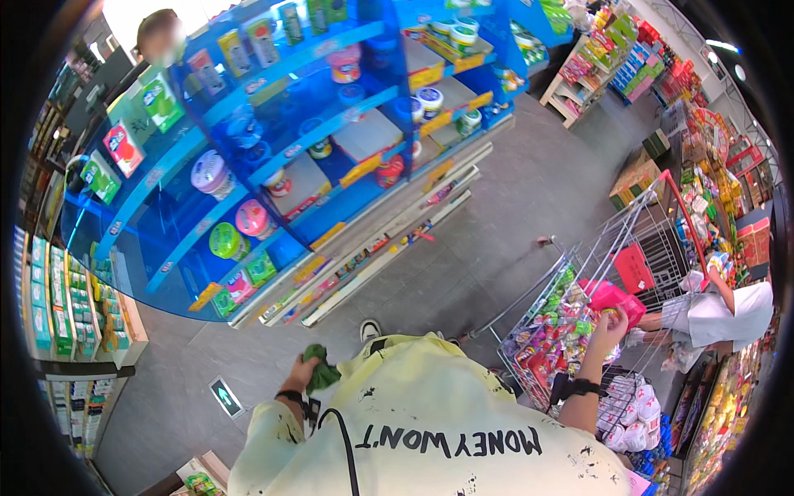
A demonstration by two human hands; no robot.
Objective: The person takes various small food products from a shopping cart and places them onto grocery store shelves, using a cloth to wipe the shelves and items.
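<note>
My left hand grips a crumpled green cloth beside my pale yellow shirt. On the right, my right hand is over a wire shopping cart with a red handle. Its fingers curl by a small yellow-green item, too small to make out, and I cannot tell whether they hold it. A bright pink package lies right beyond the fingers. Many colourful small packets fill the cart's near end. Both wrists wear dark straps.
A blue display rack with gum tubs and boxes stands ahead. A person in white is at the cart's handle; another person is behind the rack. Cartons stand on the grey floor, and a shelf is at left.
</note>
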